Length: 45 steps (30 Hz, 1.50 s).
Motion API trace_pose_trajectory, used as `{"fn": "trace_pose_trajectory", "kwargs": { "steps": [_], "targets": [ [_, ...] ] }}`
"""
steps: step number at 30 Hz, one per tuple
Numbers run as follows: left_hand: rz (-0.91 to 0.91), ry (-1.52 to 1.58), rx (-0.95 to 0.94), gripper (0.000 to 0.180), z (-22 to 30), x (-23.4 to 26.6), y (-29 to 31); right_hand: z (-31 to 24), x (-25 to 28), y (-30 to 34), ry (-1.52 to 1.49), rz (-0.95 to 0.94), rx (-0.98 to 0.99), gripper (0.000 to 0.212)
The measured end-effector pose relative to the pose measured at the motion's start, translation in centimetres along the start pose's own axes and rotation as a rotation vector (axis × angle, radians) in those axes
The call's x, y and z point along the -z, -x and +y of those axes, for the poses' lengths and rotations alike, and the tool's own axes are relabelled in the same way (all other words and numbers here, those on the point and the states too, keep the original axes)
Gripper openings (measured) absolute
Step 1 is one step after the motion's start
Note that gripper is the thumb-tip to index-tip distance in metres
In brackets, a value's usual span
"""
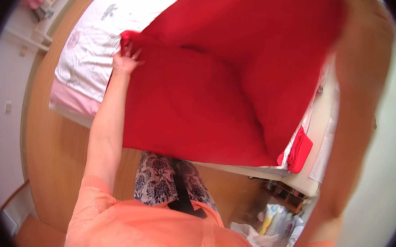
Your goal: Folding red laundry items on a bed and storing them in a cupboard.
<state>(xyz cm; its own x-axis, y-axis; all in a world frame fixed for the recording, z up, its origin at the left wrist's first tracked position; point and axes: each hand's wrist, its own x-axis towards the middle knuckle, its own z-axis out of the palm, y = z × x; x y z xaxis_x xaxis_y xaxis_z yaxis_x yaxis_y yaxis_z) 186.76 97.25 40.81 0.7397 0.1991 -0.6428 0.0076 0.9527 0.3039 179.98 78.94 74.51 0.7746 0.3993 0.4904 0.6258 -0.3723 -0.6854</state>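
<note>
A large plain red cloth (185, 103) spreads over the near part of the bed, its far right part lifted toward the camera and a deep fold running down its right half. My left hand (125, 64) is at the cloth's left edge, gripping a small bunched corner with some fingers spread over the fabric. High at the right, my right hand (368, 18) is raised close beside the lifted cloth. Motion smears it and the upper frame edge cuts it off, so its fingers cannot be made out.
The bed carries a white patterned sheet (88, 62) and a pink layer (71, 96). Folded red fabric (300, 151) lies at its right edge. Below are a small wooden shelf (286, 194) and plastic bags (268, 231). Wooden floor (46, 157) runs along the left.
</note>
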Motion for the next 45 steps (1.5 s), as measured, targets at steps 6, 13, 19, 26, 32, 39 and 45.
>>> {"fn": "trace_pose_trajectory", "kwargs": {
  "steps": [6,13,19,26,32,39,45],
  "targets": [
    [-0.78,-0.023,-0.011,0.036,5.4,5.1,-9.3,1.4,-12.9,11.7,-0.226,-0.428,0.016,0.019],
    [-0.148,-0.517,0.044,0.052,10.2,11.2,-3.7,12.3,-12.8,24.7,-0.207,-0.564,-0.649,0.016],
    [0.195,-0.579,0.378,0.019,9.2,31.7,1.7,16.8,-7.1,40.6,0.133,-0.84,-1.058,0.018],
    [0.612,-1.046,0.548,0.023,-5.4,31.7,16.5,21.6,2.1,50.8,0.292,-0.346,-1.468,0.019],
    [0.448,-1.112,0.436,0.031,-11.5,27.8,23.2,30.9,10.5,51.1,0.566,-0.004,-1.423,0.026],
    [0.437,-1.281,0.359,0.024,-16.5,28.2,31.9,42.8,15.9,52.8,0.784,0.063,-1.251,0.048],
    [0.424,-1.511,0.507,0.021,-21.1,28.1,36.3,45.3,18.2,53.5,0.818,-0.011,-1.235,0.052]
  ]
}}
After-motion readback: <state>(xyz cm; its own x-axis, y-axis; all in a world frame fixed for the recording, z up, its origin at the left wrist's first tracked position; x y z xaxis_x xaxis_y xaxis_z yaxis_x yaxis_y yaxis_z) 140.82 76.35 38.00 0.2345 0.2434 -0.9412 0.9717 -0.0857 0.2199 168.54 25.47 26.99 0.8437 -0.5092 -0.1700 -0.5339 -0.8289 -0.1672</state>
